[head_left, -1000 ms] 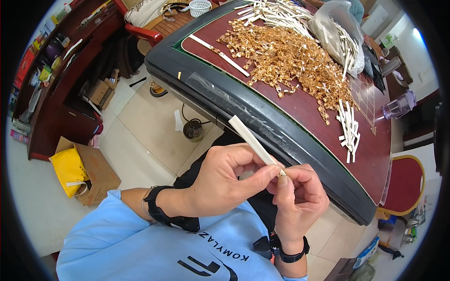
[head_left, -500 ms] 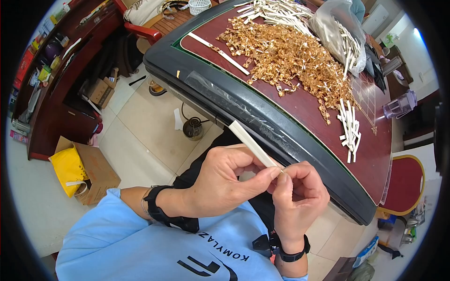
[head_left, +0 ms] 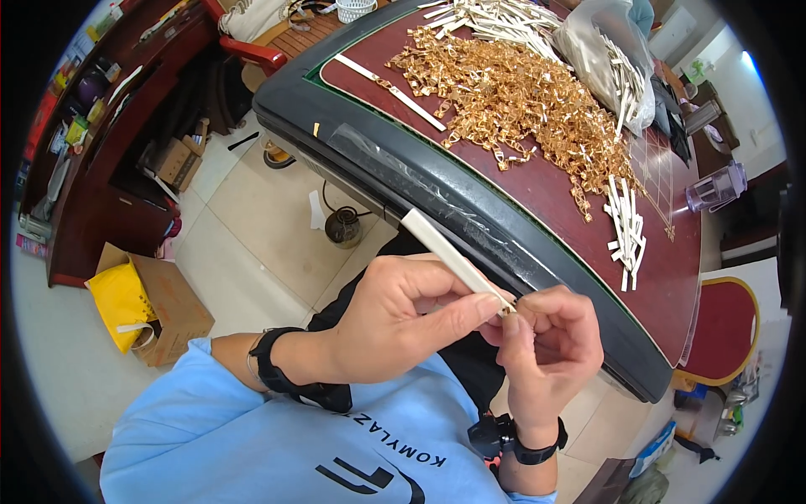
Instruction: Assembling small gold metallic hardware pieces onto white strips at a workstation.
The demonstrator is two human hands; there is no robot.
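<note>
A narrow white strap [head_left: 445, 250] slants up and away from my left hand [head_left: 411, 323], which pinches it between thumb and fingers near its lower end. At that end a small gold-coloured metal piece [head_left: 507, 311] shows, mostly covered by fingertips. My right hand [head_left: 550, 340] is closed in a pinch around it, its thumb right beside the left thumb. Both hands are above my lap, in front of the table's near edge. On the table lies a large heap of gold metal clasps [head_left: 512, 92].
White straps [head_left: 495, 29] lie behind the clasps, and more [head_left: 625, 231] lie to the right. A clear plastic bag [head_left: 604, 59] holds others. Two straps joined by gold metal [head_left: 390, 91] lie at the table's [head_left: 537, 181] left. A cardboard box [head_left: 172, 307] stands on the floor.
The right hand has moved slightly right, and its thumb has shifted off the strap's end. More of the gold metal piece shows between the fingertips. The left hand still holds the strap.
</note>
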